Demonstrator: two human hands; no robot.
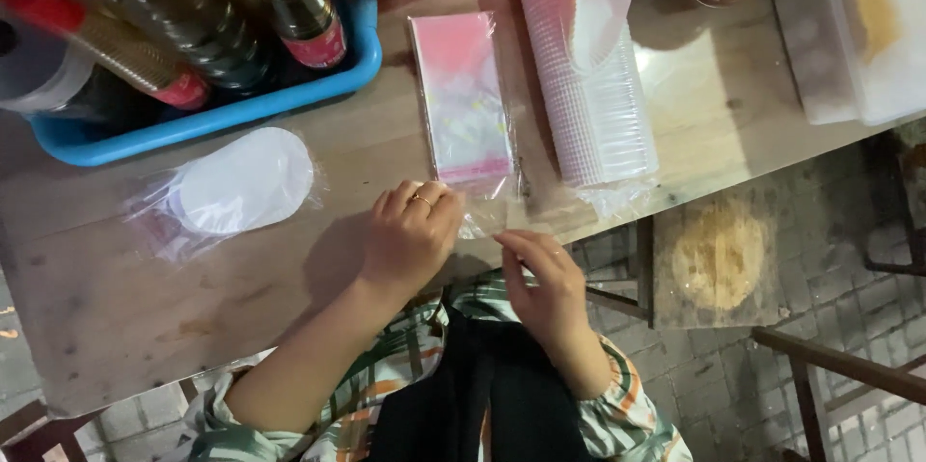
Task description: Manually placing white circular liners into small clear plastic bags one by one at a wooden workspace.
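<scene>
A pale brown wooden table (241, 269) is seen, marked with darker stains. A bright blue tub (222, 115) is filled with dark bottles (193, 18) banded in red. A clear packet of bags (461, 95) is tinted pink at both ends. White is shown by the stack of ribbed cups (588, 86) and the round lids (241, 180). The sleeves (617, 414) are checked in green, orange and white, and a gold ring (422, 200) is worn.
</scene>
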